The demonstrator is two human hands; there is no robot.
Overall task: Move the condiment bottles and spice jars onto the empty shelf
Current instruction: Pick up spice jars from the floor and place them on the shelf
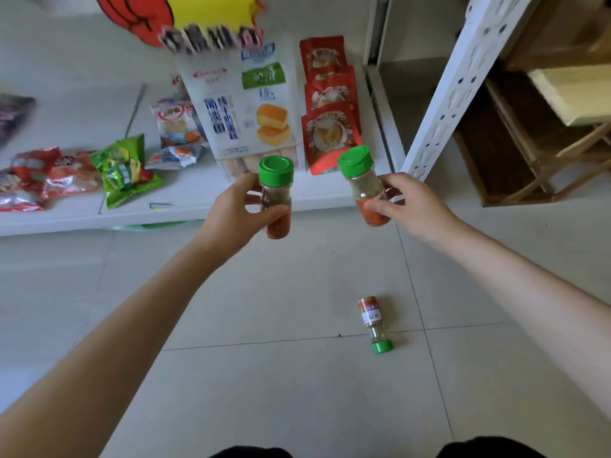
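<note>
My left hand (pixel 236 214) is shut on a green-capped spice jar (pixel 276 175) with an orange label, held upright above the floor. My right hand (pixel 408 201) grips a second green-capped spice jar (pixel 362 180), tilted slightly left. Both jars hover just in front of the low white shelf (pixel 185 190). A third spice jar (pixel 375 323) lies on its side on the tiled floor between my forearms, cap pointing toward me.
The white shelf carries snack packets: a green bag (pixel 124 170), red wrappers (pixel 36 180), a large white cake pack (pixel 244 107) and red pouches (pixel 329 110). A white perforated shelf post (pixel 453 90) stands at right, beside a brown wooden rack (pixel 515 153).
</note>
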